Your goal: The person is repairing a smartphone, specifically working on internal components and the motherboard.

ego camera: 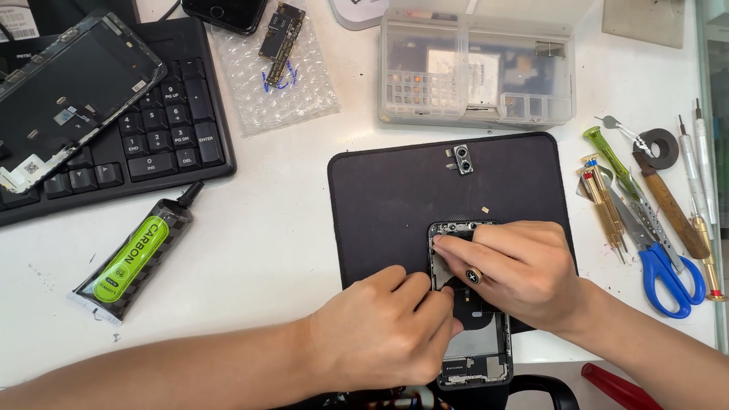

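Both hands pinch at the opened phone frame [472, 334]: left hand [383, 334] at nine o'clock, right hand [516, 269] pressing flat fingers; thin, stiff, fragile, best gripped by its edges.

We see a matt black mat [395, 197], cloth-like, on a smooth glossy white table [273, 197]. On the mat, the opened phone frame [474, 357] shows bare metal. Above the mat sits a clear plastic box [478, 68]; left of it, bubble wrap [273, 83].
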